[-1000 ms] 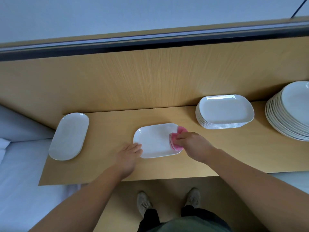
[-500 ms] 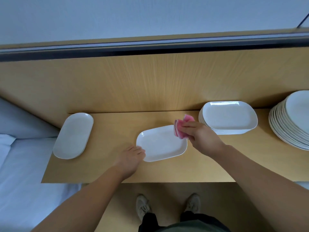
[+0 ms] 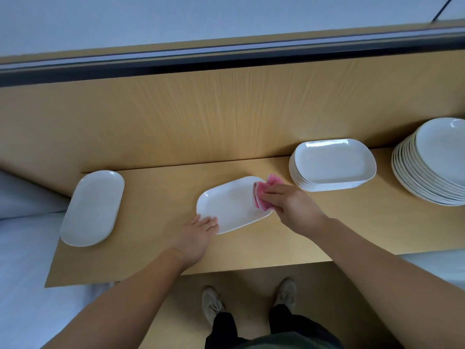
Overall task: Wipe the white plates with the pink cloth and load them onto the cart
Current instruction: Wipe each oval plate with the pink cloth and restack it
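Observation:
A white rectangular plate (image 3: pixel 230 205) lies flat on the wooden counter (image 3: pixel 352 222) in front of me. My right hand (image 3: pixel 289 204) grips a folded pink cloth (image 3: pixel 263 195) and presses it on the plate's right end. The fingers of my left hand (image 3: pixel 198 229) lie straight on the plate's near left corner, holding it still. To the right stands a stack of white rectangular plates (image 3: pixel 332 165). A stack of round white plates (image 3: pixel 435 162) sits at the far right. A white oval plate (image 3: pixel 93 207) lies at the counter's left end.
A tall wooden back panel (image 3: pixel 226 114) rises behind the counter. White surfaces (image 3: pixel 22 273) lie to the left below the counter and at the lower right. My feet stand on the floor under the counter's front edge (image 3: pixel 176 273).
My right hand moved the pink cloth from the plate's near right edge to its far right corner, then slightly back onto the plate. My left hand stays on the plate's near left corner.

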The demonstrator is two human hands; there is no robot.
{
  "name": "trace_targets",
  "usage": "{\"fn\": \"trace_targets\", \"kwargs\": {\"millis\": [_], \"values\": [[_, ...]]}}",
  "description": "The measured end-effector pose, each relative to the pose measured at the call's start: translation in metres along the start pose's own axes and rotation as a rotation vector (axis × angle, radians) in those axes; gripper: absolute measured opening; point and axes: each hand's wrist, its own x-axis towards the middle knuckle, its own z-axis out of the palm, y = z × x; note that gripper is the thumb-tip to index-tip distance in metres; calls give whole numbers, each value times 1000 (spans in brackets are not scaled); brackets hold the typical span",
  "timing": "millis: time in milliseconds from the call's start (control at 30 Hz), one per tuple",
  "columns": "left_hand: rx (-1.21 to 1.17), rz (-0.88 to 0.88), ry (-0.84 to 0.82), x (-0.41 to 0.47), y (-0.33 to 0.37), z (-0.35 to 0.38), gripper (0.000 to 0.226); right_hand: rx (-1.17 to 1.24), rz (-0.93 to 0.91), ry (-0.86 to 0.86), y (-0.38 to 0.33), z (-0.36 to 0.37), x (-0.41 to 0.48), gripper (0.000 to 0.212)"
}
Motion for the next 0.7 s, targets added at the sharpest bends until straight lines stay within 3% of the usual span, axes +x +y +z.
{"fn": "trace_targets", "kwargs": {"millis": [67, 133, 233, 400, 567, 700], "values": [[-88, -81, 74, 2, -3, -2, 33, -4, -5, 39, 0, -1, 2, 29], [-222, -159, 118, 4, -2, -15, 42, 3, -11, 82, -2, -3, 5, 30], [-396, -282, 191, 7, -8, -40, 27, 13, -28, 161, -6, -8, 11, 30], [-789, -405, 372, 6, -20, -66, 24, 12, -91, 248, -11, -13, 20, 33], [-1185, -491, 304, 2, -30, -87, 21, 7, -135, 294, -17, -14, 30, 35], [-1323, -526, 226, -1, -41, -84, 24, 13, -182, 261, -22, -5, 39, 37]]}}
